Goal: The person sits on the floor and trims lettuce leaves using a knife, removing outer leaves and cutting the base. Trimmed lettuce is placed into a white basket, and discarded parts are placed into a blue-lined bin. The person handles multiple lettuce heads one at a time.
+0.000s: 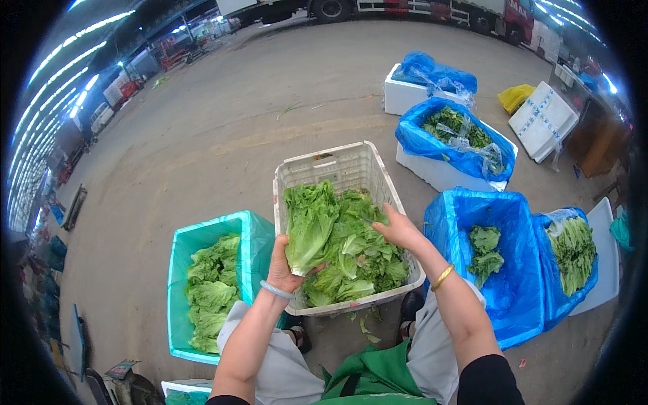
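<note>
My left hand [282,266] grips a leafy green lettuce head [309,223] by its pale cut base, over a white plastic crate [344,162] of loose lettuce leaves [358,270]. My right hand [395,228] is closed on a small knife [366,220], its blade pointing left toward the lettuce. Left of the crate, a turquoise-lined bin [177,297] holds more lettuce heads [210,290]. To the right, a blue-lined bin [513,270] has a small bunch of darker greens [484,250] in it.
Two blue-lined foam boxes [439,179] [403,94] stand back right, near white lids [543,118] and a yellow bag [514,96]. A packed box of long greens [574,256] sits far right. Parked trucks [405,12] line the back. My legs [432,337] are below the crate.
</note>
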A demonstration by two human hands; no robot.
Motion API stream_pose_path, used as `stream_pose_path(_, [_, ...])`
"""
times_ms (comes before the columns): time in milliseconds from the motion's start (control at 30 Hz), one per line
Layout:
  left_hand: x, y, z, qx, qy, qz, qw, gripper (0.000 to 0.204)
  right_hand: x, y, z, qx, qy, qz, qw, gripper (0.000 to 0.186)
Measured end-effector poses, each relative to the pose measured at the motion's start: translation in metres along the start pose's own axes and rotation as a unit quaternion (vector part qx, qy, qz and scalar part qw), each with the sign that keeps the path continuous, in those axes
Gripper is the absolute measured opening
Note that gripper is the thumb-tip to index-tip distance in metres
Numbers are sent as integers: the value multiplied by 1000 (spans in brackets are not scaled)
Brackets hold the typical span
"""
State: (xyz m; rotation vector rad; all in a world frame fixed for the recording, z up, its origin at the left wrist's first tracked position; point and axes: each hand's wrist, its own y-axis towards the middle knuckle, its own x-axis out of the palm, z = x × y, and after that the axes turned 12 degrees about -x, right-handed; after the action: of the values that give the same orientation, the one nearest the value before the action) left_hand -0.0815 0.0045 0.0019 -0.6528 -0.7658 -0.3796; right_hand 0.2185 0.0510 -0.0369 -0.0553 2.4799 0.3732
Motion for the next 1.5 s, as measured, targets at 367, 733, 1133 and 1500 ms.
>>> stream_pose_path(367, [14,-4,-16,142,291,123,938,62,-11,-30,-115,-72,265,-70,959,57])
stream_pose_path(733, [4,-6,-7,101,200,32,974,75,-48,-16,-88,79,441,-24,894,78])
stream_pose_path(1133, [-4,-6,-4,75,137,6,988,75,-39,-8,-84,-54,130,167,976,51])
stream_pose_path(1500, [33,-11,-13,226,386,115,887,79,-40,-34,-125,-6,470,-156,869,69])
